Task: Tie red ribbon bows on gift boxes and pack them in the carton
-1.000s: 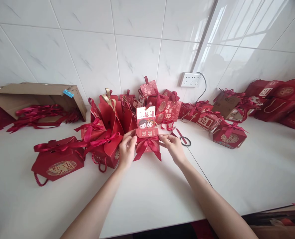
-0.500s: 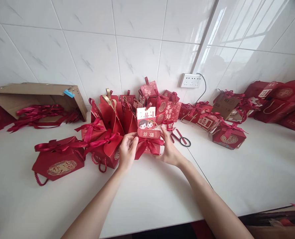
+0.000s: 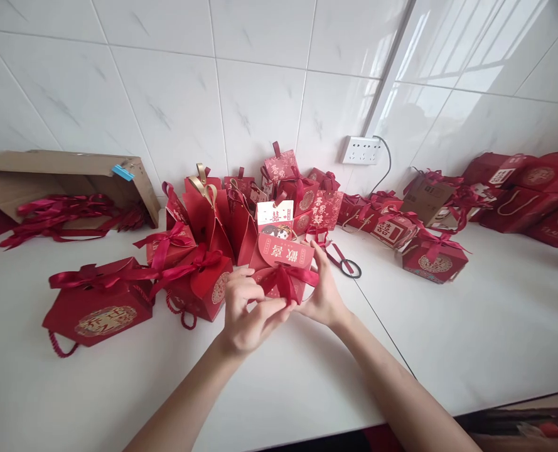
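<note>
A small red gift box (image 3: 285, 249) with gold lettering is tilted up between my hands over the white table. A dark red ribbon bow (image 3: 285, 280) is tied across its front. My left hand (image 3: 250, 311) has its fingertips closed at the lower end of the bow. My right hand (image 3: 324, 290) grips the box along its right side, with the thumb partly hidden. Just behind the box stands a card-fronted box (image 3: 275, 216) with cartoon figures on it. To the left of my left hand sit a red box with a bow (image 3: 201, 289) and a hexagonal box (image 3: 107, 311) with a gold emblem.
A cardboard box (image 3: 66, 164) holding loose red ribbons (image 3: 66, 213) lies on its side at the left. Scissors (image 3: 349, 268) rest right of my hands. More red boxes (image 3: 434, 258) stand along the tiled wall, below a power socket (image 3: 362, 150).
The gift box has tipped so more of its lettered face shows. My left hand has shifted from the box's left side down to the bow. The right hand keeps its hold.
</note>
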Available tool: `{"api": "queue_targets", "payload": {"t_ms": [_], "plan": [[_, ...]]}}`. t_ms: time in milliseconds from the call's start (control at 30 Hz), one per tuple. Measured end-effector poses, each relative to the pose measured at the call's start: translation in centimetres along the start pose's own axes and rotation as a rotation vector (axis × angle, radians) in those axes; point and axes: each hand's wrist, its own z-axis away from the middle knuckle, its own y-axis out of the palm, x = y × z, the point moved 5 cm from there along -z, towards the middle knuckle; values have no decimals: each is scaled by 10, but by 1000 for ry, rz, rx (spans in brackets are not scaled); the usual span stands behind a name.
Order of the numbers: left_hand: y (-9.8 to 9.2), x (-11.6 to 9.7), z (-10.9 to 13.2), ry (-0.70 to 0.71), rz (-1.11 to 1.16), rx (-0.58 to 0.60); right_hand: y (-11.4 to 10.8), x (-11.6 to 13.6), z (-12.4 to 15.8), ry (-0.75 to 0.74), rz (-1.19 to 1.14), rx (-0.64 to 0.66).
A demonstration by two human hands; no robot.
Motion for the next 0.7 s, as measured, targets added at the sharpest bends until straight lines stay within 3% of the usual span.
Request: {"api": "queue_targets", "payload": {"t_ms": [167,700], "plan": [[-5,-5,-3,18,-25,-31,-1,-1,5,-34,-70,-35],[-8,-8,-10,7,-18,-53,-2,5,4,-89,1,-51]]}}
